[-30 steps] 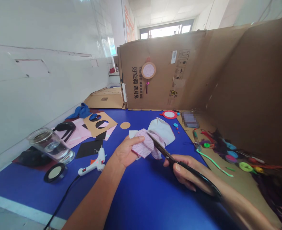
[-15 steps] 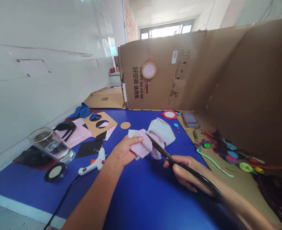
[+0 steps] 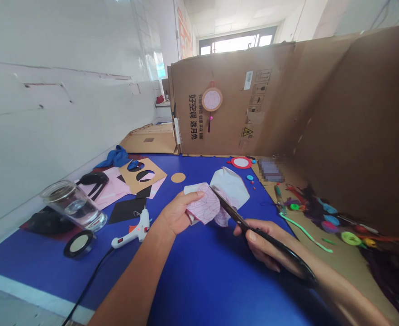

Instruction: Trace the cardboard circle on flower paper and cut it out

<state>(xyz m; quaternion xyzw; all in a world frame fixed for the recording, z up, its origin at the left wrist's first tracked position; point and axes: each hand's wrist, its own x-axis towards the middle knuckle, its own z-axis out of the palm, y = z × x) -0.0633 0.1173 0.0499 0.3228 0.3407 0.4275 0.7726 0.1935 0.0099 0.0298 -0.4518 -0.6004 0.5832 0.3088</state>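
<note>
My left hand (image 3: 179,212) pinches a piece of patterned pink fabric (image 3: 203,206) between thumb and fingers, above the blue table. The fabric's white underside shows where it folds over behind and to the right. My right hand (image 3: 263,244) is wrapped round the handles of black scissors (image 3: 235,215). The scissor blades point up and left, and their tips lie against the fabric just right of my left thumb. How far the blades are apart cannot be made out. A small tan cardboard disc (image 3: 178,177) lies on the table beyond my left hand.
On the left are a glass of water (image 3: 79,206), a roll of black tape (image 3: 79,244) and a corded glue gun (image 3: 133,233). Behind them lies cut-out cardboard (image 3: 143,174). A tall cardboard panel (image 3: 233,104) stands behind; coloured trinkets (image 3: 350,238) line the right.
The fabric has turned slightly in my left hand, showing a squarer patterned face. The scissors and right hand have shifted a little to the right.
</note>
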